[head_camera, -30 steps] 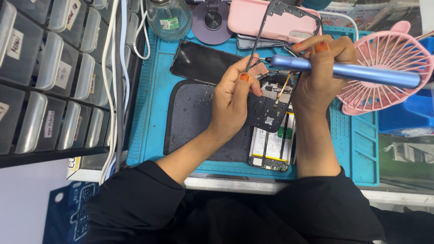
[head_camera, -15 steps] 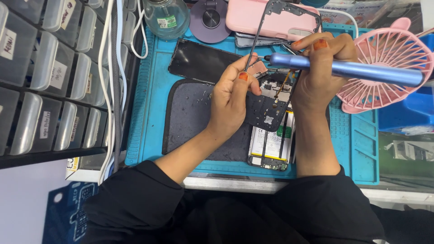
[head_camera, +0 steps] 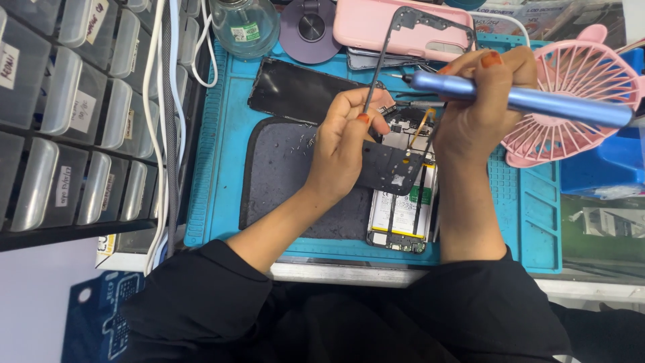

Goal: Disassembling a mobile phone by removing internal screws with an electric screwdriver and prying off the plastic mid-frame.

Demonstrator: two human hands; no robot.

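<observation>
I see my two black sleeves (head_camera: 336, 316) lowest in view, nearest me, forearms reaching up over the blue mat (head_camera: 215, 168). On the mat, just above the sleeves, lies the opened phone (head_camera: 400, 215), battery showing, its lower end toward me. Left of the phone sits a dark grey pad (head_camera: 282, 175) with tiny screws scattered on it. My left hand (head_camera: 342, 151) rests over the pad's right edge and the phone's upper half, fingers pinched narrow on a black cover plate (head_camera: 393, 171) that lies tilted across the phone. My right hand (head_camera: 474, 101) is just right of the phone's top, fingers wrapped tight round a blue driver (head_camera: 531, 101); its tip points left, above the phone's top end, and its body runs out right across a pink fan (head_camera: 578, 81). A thin grey frame (head_camera: 376, 74) rises slanted from the phone's top, between the two hands. Beyond the phone, farther up the mat, lies a black screen panel (head_camera: 295, 91), then a pink case (head_camera: 396, 27), a purple disc (head_camera: 310, 30) and a glass bottle (head_camera: 245, 27). Far left of the phone stand drawer bins (head_camera: 67, 114) with white cables (head_camera: 164, 101) hanging
</observation>
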